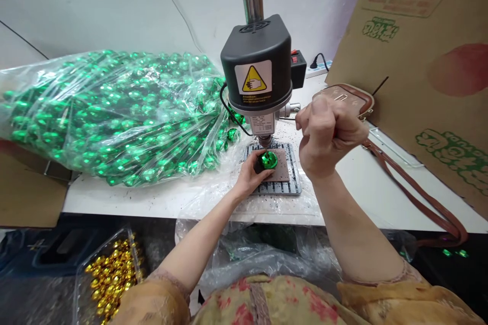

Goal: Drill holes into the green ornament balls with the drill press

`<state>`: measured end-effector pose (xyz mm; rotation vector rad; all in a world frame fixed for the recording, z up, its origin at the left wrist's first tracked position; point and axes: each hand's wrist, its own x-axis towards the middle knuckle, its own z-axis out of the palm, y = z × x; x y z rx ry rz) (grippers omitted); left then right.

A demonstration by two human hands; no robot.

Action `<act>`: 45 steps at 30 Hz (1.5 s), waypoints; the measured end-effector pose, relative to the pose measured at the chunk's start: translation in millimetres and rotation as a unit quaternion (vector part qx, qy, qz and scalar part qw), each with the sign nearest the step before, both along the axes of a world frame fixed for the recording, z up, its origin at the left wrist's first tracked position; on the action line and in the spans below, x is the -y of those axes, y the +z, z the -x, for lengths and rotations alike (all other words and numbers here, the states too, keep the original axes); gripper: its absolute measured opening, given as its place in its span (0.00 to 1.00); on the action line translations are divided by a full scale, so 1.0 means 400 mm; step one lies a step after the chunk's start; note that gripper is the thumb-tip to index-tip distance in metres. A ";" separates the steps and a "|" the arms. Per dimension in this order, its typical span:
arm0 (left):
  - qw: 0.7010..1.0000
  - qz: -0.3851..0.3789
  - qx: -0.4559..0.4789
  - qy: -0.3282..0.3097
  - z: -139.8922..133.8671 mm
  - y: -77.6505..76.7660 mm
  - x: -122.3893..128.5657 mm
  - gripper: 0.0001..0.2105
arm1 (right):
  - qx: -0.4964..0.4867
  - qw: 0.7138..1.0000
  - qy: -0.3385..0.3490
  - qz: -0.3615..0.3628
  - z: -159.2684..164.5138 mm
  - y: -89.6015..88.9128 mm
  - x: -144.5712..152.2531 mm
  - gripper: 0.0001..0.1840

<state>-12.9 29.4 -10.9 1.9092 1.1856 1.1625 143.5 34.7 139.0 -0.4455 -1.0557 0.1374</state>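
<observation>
A small black bench drill press (256, 68) stands in the middle of the table. Under its chuck (264, 140), my left hand (251, 172) pinches a shiny green faceted ball (270, 160) between thumb and fingers. The ball rests on a brown board (281, 170) that lies on the grey slotted base plate (295, 183). My right hand (324, 129) is closed in a fist at the drill press's right side, around the end of its feed lever. Most of the lever's grip is hidden inside the fist.
A big clear bag of green balls (114, 117) fills the left of the table. To the right lie a brown purse (358, 99) and its strap, before a large cardboard box (427, 86). Below the table edge, a clear tray (76, 284) holds gold balls. Dark shavings surround the base.
</observation>
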 end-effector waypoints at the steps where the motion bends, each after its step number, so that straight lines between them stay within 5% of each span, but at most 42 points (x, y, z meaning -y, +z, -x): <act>1: 1.000 -0.001 -0.001 -0.001 0.000 0.000 0.001 0.26 | 0.002 1.000 -0.001 -0.005 0.000 -0.004 -0.001 0.28; 23: 1.000 0.007 0.014 -0.008 -0.002 0.005 0.004 0.26 | 0.033 0.992 0.007 -0.121 -0.006 -0.084 -0.010 0.26; 29: 0.999 0.022 0.023 0.004 -0.007 0.007 0.006 0.26 | -0.041 0.999 -0.021 -0.024 0.014 0.008 -0.006 0.28; 34: 0.999 0.004 0.029 0.045 -0.012 0.014 0.019 0.25 | -0.048 0.998 0.023 0.042 0.006 0.086 -0.012 0.26; 38: 0.994 -0.072 -0.033 0.073 0.009 0.026 0.108 0.22 | -0.022 0.998 0.017 0.063 -0.007 0.085 -0.017 0.27; 41: 0.982 -0.122 -0.139 -0.041 0.048 0.021 0.228 0.24 | -0.020 0.998 0.018 0.057 -0.008 0.079 -0.017 0.27; 45: 0.918 -0.189 -0.294 -0.186 0.109 -0.004 0.360 0.29 | -0.022 0.999 0.023 0.042 -0.005 0.080 -0.015 0.26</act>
